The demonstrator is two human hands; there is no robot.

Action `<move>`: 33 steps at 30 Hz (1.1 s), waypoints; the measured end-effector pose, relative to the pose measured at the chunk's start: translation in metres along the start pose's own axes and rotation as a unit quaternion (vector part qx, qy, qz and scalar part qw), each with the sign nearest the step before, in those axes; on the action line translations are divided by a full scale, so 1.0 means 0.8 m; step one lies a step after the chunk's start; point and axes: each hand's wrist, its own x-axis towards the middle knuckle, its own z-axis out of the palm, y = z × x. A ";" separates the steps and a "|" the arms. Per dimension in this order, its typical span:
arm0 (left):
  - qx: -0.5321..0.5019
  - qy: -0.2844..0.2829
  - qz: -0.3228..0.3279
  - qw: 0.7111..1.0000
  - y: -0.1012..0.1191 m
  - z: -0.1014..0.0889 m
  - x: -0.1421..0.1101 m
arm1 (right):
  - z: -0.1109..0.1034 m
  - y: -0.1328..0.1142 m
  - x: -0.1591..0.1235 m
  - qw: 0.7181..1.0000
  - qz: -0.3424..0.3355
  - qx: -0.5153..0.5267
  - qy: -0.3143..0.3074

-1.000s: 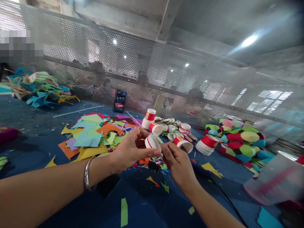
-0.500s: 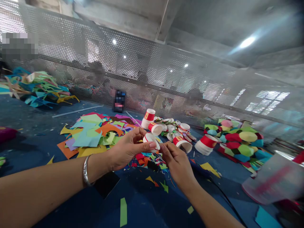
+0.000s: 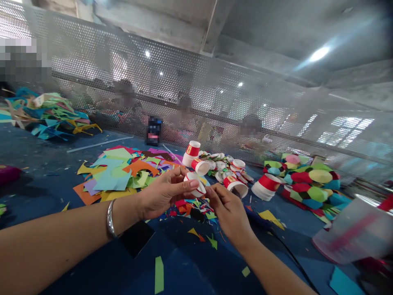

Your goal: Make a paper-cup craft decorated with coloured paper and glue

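A small white paper cup [image 3: 193, 177] with a bit of red on it is held tilted over the table. My left hand [image 3: 159, 192], with a silver bangle on the wrist, is closed around it, the thumb pressed on its edge. From the right, my right hand [image 3: 229, 211] pinches at the cup's edge with thumb and index finger; the exact grip is partly hidden. Just behind stand stacked red and white cups [image 3: 193, 149], with another cup [image 3: 200, 166] lying on its side. An open cup [image 3: 236, 186] lies tipped beyond my right hand.
Coloured paper pieces [image 3: 112, 174] are heaped to the left. Small scraps [image 3: 184, 207] lie under my hands. Red and white stacked cups [image 3: 266, 187], a colourful paper pile [image 3: 313, 180] and a translucent bucket [image 3: 353, 233] are on the right. A perforated metal screen [image 3: 172, 82] rises behind the table.
The paper cup has tilted slightly and my left thumb has shifted a little to the left along its edge. My right hand has hardly moved.
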 end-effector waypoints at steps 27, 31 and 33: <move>0.001 -0.059 -0.025 0.998 0.004 -0.005 -0.002 | -0.001 -0.001 0.000 1.000 -0.017 -0.009 -0.013; 0.013 -0.080 -0.025 0.996 0.004 -0.007 -0.002 | -0.003 -0.003 0.001 1.000 -0.022 -0.013 -0.018; 0.014 -0.085 -0.025 0.996 0.004 -0.008 -0.002 | -0.004 -0.003 0.000 0.999 -0.023 -0.016 -0.020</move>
